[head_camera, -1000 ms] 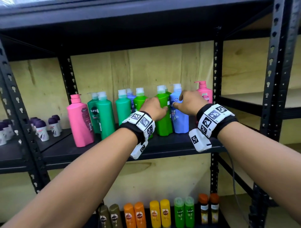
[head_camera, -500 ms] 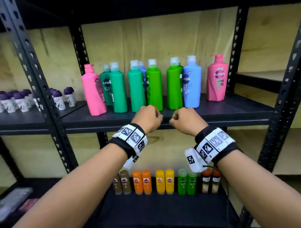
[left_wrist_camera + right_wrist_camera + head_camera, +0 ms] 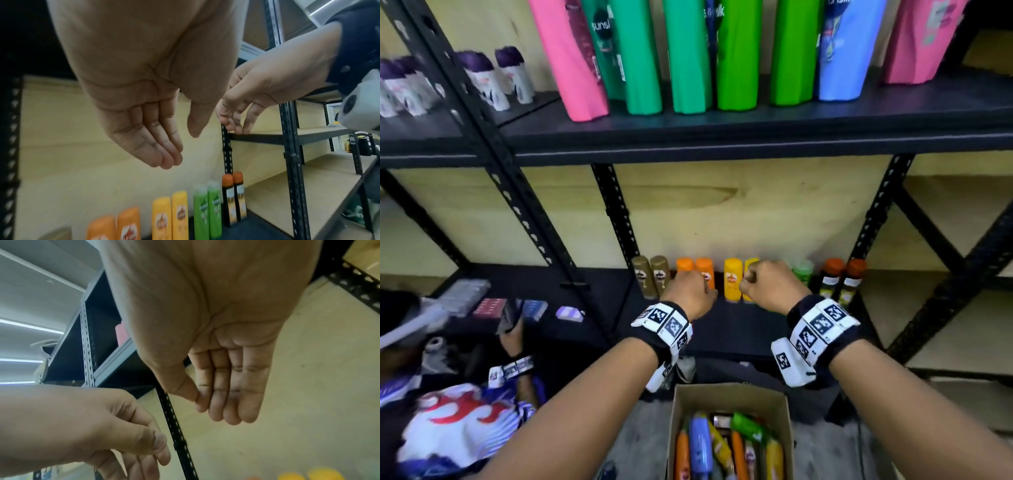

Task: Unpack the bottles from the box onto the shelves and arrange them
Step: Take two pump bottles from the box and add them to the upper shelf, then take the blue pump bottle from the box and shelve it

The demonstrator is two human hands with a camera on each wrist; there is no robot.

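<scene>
Between bottles: left hand (image 3: pixel 690 291) and right hand (image 3: pixel 768 284) hung empty, fingers relaxed, above cardboard box (image 3: pixel 729 394); next needed reach down for tube.

Lower black shelf (image 3: pixel 736 325): small bottles (image 3: pixel 732 279) paired upright in a row by colour, just beyond the fingers (image 3: pixel 164 146). Upper shelf (image 3: pixel 756 133), above them: tall bottles (image 3: pixel 688 61) standing.
</scene>
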